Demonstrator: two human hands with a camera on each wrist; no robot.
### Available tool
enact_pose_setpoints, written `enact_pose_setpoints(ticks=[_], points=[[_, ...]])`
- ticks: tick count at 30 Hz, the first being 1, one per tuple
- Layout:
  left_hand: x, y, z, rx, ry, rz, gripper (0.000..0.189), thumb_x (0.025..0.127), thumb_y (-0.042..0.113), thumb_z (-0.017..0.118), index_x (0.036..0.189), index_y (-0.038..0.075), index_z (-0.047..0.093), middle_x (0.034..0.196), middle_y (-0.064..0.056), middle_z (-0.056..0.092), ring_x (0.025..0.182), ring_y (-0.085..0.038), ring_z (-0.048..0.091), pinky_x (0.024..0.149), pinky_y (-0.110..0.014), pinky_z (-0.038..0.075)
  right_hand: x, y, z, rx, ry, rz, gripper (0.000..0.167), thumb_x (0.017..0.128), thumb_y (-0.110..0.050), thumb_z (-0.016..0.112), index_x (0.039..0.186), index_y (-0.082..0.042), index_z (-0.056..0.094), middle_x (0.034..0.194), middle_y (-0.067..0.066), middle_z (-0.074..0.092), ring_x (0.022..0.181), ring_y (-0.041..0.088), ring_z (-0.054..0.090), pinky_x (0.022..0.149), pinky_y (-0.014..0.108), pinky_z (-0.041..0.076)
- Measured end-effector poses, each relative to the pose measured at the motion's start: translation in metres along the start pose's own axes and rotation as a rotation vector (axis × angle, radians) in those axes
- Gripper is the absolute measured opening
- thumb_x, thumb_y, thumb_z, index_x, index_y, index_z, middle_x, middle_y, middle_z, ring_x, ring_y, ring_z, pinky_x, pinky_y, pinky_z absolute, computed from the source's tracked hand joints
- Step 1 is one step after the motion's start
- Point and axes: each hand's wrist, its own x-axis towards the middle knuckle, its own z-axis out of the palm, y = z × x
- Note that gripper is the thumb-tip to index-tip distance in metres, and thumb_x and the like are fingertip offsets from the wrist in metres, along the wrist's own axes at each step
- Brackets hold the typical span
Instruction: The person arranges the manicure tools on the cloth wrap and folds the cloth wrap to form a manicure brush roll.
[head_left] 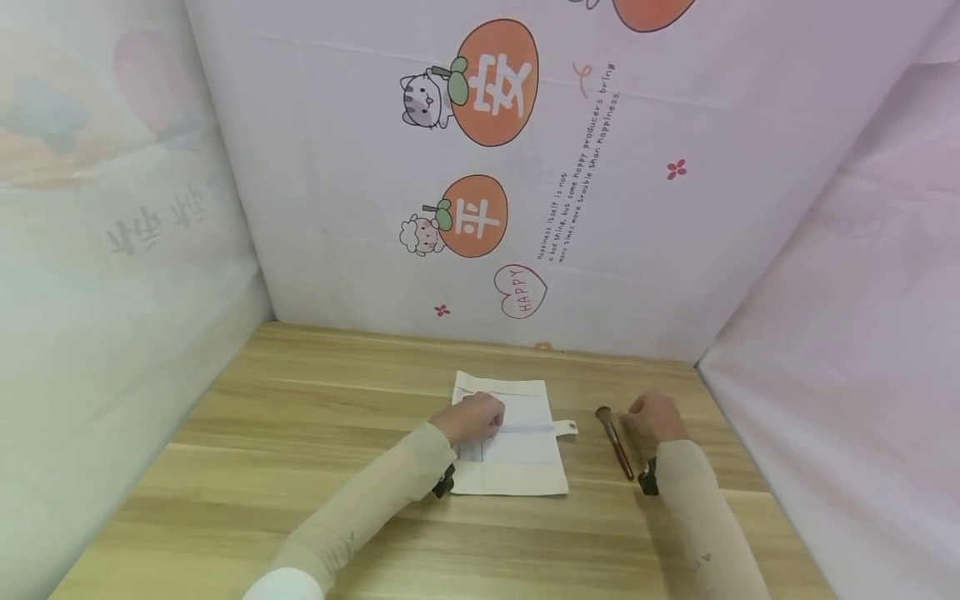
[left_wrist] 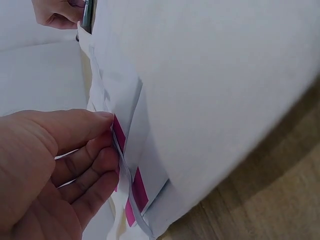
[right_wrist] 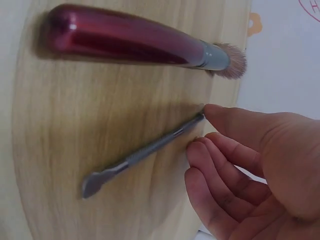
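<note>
A white fabric pouch (head_left: 525,477) lies unfolded, with a snap tab on its right side. My left hand (head_left: 476,417) is over its left half; in the left wrist view its thumb and fingers pinch the pouch's pocket edge, beside magenta patches (left_wrist: 140,187). Right of the pouch, my right hand (head_left: 656,417) is low over the table. In the right wrist view its thumb and forefinger pinch one end of a slim metal cuticle pusher (right_wrist: 145,150), whose flat spoon-like end points away from the hand. Beside it lies a makeup brush (right_wrist: 130,36) with a glossy dark red handle.
The wooden table (head_left: 300,400) is walled in by white printed cloth at the back (head_left: 337,208), left and right. The brush lies between the pouch and my right hand.
</note>
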Motion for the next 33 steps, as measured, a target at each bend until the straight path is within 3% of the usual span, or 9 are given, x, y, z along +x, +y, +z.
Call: enact_pose_setpoints(ticks=[9,12,14,16,18,20,25,29,33], points=[[0.006,-0.004,0.004,0.014,0.022,0.0,0.008,0.102,0.009,0.067,0.097,0.009,0.073,0.094,0.0,0.074,0.086,-0.01,0.064,0.084,-0.025,0.055,0.001,-0.001,0.007,0.047,0.015,0.013,0.018,0.095,-0.013,0.071,0.098,0.003,0.079,0.111,0.028,0.076,0.105,0.049,0.068,0.095,0.063,0.055],[0.008,-0.006,0.003,0.018,0.033,0.009,0.009,0.102,0.008,0.067,0.094,0.009,0.072,0.088,0.001,0.072,0.08,-0.009,0.061,0.08,-0.023,0.054,0.001,-0.004,0.009,0.066,0.012,0.026,0.022,0.092,-0.009,0.065,0.073,-0.001,0.072,0.081,0.016,0.074,0.078,0.032,0.067,0.077,0.049,0.059],[0.009,-0.006,0.002,0.017,0.034,0.013,0.01,0.102,0.007,0.067,0.094,0.009,0.071,0.086,0.002,0.071,0.077,-0.008,0.06,0.078,-0.022,0.052,0.002,-0.005,0.009,0.075,0.017,0.029,0.031,0.088,-0.006,0.06,0.057,-0.007,0.058,0.06,0.004,0.059,0.059,0.019,0.054,0.062,0.038,0.053],[0.009,-0.006,0.001,0.012,0.029,0.012,0.011,0.102,0.006,0.065,0.093,0.009,0.07,0.083,0.002,0.07,0.074,-0.007,0.059,0.075,-0.021,0.052,0.004,-0.006,0.01,0.084,0.017,0.028,0.037,0.084,-0.004,0.054,0.051,-0.015,0.044,0.051,-0.004,0.041,0.05,0.012,0.039,0.054,0.03,0.044],[0.009,-0.006,0.0,0.001,0.013,0.005,0.012,0.103,0.007,0.063,0.093,0.009,0.069,0.082,0.002,0.069,0.072,-0.007,0.058,0.073,-0.02,0.051,0.004,-0.007,0.01,0.083,0.025,0.016,0.039,0.083,-0.003,0.052,0.05,-0.019,0.039,0.05,-0.005,0.037,0.049,0.011,0.035,0.052,0.028,0.042],[0.008,-0.006,-0.001,-0.011,-0.006,-0.003,0.013,0.104,0.008,0.062,0.094,0.009,0.069,0.081,0.003,0.068,0.072,-0.006,0.057,0.072,-0.02,0.05,0.004,-0.006,0.009,0.064,0.042,-0.02,0.042,0.087,-0.004,0.054,0.05,-0.019,0.039,0.055,0.0,0.053,0.054,0.011,0.042,0.055,0.03,0.045],[0.005,-0.006,-0.006,-0.035,-0.042,-0.029,0.013,0.106,0.01,0.06,0.096,0.009,0.068,0.082,0.004,0.065,0.074,-0.007,0.055,0.072,-0.021,0.048,0.003,-0.007,0.003,0.084,0.004,-0.034,0.045,0.097,-0.012,0.055,0.054,-0.018,0.042,0.08,0.013,0.072,0.06,0.014,0.049,0.061,0.032,0.048],[0.003,-0.007,-0.009,-0.041,-0.054,-0.036,0.013,0.106,0.011,0.06,0.095,0.01,0.067,0.083,0.004,0.065,0.074,-0.007,0.056,0.073,-0.022,0.048,0.0,-0.011,-0.006,0.164,-0.071,-0.003,0.045,0.101,-0.017,0.054,0.057,-0.017,0.048,0.079,0.007,0.07,0.057,0.014,0.051,0.057,0.031,0.051],[0.003,-0.008,-0.009,-0.037,-0.06,-0.046,0.013,0.106,0.013,0.061,0.094,0.012,0.066,0.083,0.005,0.065,0.075,-0.007,0.056,0.074,-0.023,0.049,0.0,-0.018,-0.016,0.153,-0.058,-0.047,0.04,0.1,-0.02,0.058,0.061,-0.013,0.055,0.074,0.004,0.067,0.066,0.016,0.054,0.066,0.034,0.051]])
